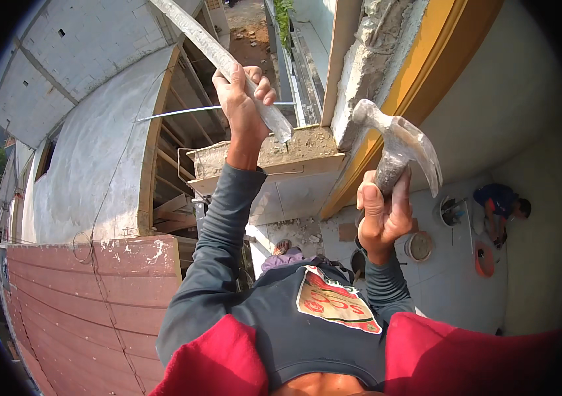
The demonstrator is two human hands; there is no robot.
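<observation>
My left hand (241, 102), raised with its fingers curled, grips a long flat strip (195, 34) coated in pale grey dust; it looks like a wooden batten, but the coating hides the material. Its lower end hangs just above a rough cement ledge (307, 146), and its upper end runs out past the top edge. My right hand (384, 221) is wrapped round the handle of a claw hammer (403, 142), whose dusty metal head is up, claw to the right. The hammer is apart from the strip, in front of a yellow frame (426, 56).
Beside the ledge rises a rough plastered wall edge (368, 63). Reddish-brown boards (96, 297) and a grey wall (96, 152) lie to the left. Below right, a person (497, 208) crouches on the tiled floor near buckets (419, 246) and an orange basin (484, 259).
</observation>
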